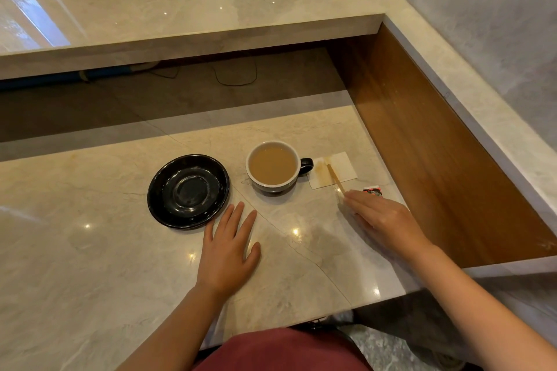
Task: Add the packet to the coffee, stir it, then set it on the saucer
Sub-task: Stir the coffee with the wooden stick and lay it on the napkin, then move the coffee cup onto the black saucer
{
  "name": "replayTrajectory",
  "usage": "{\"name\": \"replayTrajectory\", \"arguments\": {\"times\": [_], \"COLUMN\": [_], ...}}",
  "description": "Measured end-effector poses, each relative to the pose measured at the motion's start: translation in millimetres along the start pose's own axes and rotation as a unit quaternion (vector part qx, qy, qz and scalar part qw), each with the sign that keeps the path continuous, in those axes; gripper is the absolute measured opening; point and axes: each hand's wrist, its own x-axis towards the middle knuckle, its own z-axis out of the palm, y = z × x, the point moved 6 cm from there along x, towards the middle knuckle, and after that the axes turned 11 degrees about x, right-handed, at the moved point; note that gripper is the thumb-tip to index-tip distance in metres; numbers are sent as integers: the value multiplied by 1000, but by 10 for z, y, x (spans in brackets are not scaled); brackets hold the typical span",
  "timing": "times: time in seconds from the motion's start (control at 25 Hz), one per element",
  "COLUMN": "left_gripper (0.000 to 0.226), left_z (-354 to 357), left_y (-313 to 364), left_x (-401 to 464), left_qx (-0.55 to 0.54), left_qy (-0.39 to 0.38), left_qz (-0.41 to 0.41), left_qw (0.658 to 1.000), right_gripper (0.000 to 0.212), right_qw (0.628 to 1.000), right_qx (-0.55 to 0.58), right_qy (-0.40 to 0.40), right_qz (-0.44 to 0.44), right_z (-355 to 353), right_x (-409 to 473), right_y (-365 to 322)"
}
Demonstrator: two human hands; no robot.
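A cup of milky coffee (272, 166), white inside with a dark handle pointing right, stands on the marble counter. To its left lies an empty black saucer (188, 191). A wooden stir stick (335, 178) rests on a stained white napkin (334, 170) right of the cup. My right hand (382, 220) has its fingertips touching the stick's near end; its grip is unclear. A small red and black packet (373, 191) lies just beyond that hand. My left hand (229, 247) lies flat and open on the counter beside the saucer's near right edge.
The marble counter (90, 265) ends at a wooden side wall (437, 159) on the right. A higher marble shelf (180, 9) runs across the back, with a dark gap and cables below it. Red clothing (286, 352) shows at the near edge.
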Motion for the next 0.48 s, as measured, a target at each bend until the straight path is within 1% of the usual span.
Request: {"name": "replayTrajectory", "arguments": {"times": [0.12,0.24,0.36,0.48], "left_gripper": [60,60,60,60], "left_z": [-6,-12,-11,-11], "left_y": [6,9,7,8], "left_x": [0,2,3,2], "left_qx": [0,-1,0,-1], "left_qy": [-1,0,0,1], "left_qz": [-1,0,-1,-1], "left_qw": [1000,1000,1000,1000], "right_gripper": [28,32,43,58], "right_qw": [999,996,991,990], "right_qx": [-16,-21,-30,-10], "right_qy": [-41,-90,-124,-125], "right_qz": [0,20,40,68], "right_z": [85,193,254,247], "right_x": [-67,-136,-198,-197], "right_y": [10,61,64,46]}}
